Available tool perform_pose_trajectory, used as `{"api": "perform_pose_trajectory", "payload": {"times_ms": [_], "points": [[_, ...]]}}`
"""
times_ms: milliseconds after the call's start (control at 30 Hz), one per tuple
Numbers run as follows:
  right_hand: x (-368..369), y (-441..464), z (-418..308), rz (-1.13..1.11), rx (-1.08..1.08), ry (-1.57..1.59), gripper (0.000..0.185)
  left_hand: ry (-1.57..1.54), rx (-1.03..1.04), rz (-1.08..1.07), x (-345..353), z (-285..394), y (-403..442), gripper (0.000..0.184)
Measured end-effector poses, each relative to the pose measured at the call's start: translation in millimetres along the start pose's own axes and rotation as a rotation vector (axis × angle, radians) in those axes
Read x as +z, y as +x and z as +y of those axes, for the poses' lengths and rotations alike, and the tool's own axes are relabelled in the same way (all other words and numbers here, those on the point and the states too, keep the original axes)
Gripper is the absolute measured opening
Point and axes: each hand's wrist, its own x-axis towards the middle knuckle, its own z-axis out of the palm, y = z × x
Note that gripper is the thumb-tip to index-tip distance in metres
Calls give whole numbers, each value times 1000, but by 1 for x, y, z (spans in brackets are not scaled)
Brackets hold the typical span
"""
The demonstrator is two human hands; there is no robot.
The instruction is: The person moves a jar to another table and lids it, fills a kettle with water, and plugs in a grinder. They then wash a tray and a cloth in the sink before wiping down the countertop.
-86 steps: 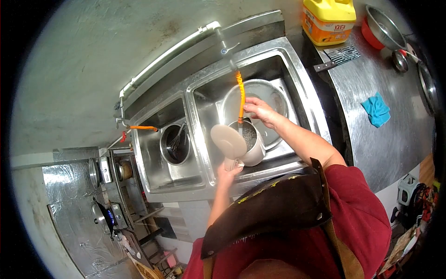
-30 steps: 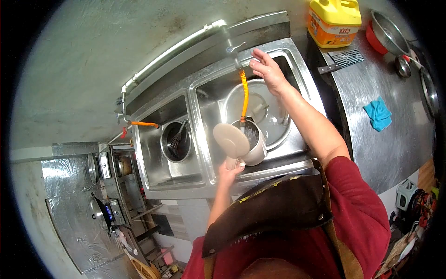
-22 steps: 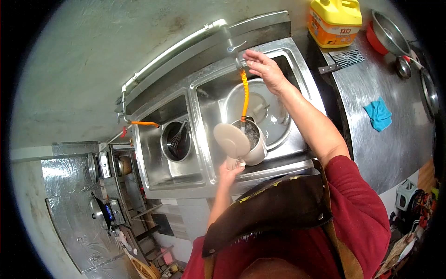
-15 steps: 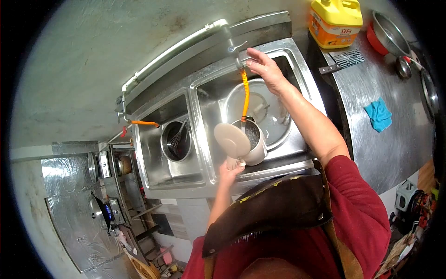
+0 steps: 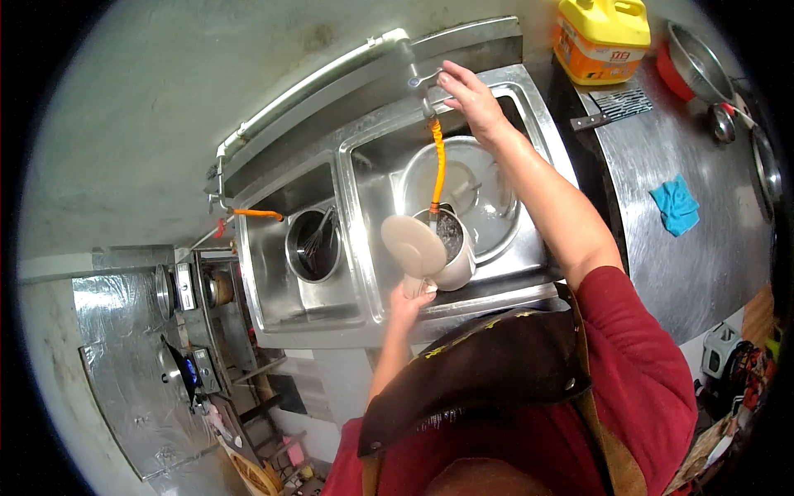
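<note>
My left hand (image 5: 407, 302) grips the handle of a beige lidded pitcher (image 5: 459, 269), whose lid (image 5: 412, 245) hangs open to the left. An orange hose (image 5: 439, 165) runs from the tap (image 5: 426, 101) down to the pitcher's mouth, where water shows inside. My right hand (image 5: 471, 97) is raised at the tap, its fingertips at the tap lever (image 5: 430, 78); the fingers are apart and hold nothing. Beneath the pitcher, in the right basin, lies a large round metal pan (image 5: 502, 211) with some water in it.
The left basin (image 5: 289, 307) holds a pot (image 5: 294, 248) with a whisk (image 5: 314, 241). On the right counter (image 5: 670, 273) are a blue cloth (image 5: 676, 205), a cleaver (image 5: 589, 121), a yellow jug (image 5: 602, 41) and a metal colander (image 5: 700, 59). A lit stove (image 5: 203, 369) stands at lower left.
My right hand has left the hose near the pitcher and risen to the tap lever. My left hand keeps its grip on the pitcher. The water in the pitcher looks higher.
</note>
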Motion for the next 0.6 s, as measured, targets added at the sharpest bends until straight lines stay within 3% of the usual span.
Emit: {"api": "perform_pose_trajectory", "payload": {"times_ms": [100,200,267,333,433,500,533,600], "points": [[-4,15,5,-34,12,75,45,8,15,-3,1,4,-2,37],[-6,17,10,49,-4,-59,37,38,22,1,3,9,-3,39],[3,2,13,94,-137,-241,41,45,25,-3,3,11,-7,39],[27,-35,8,18,9,-466,44,39,48,-31,5,14,-8,39],[36,-44,25,-82,-108,-508,57,147,124,6,5,13,-5,40],[27,-43,16,-154,-115,-520,63,72,105,40,5,-8,13,45],[27,-59,15,-83,-192,-636,61,-170,210,-44,5,-4,11,42],[21,-95,-9,-107,-176,-610,61,-297,222,-24,6,16,5,38]]}}
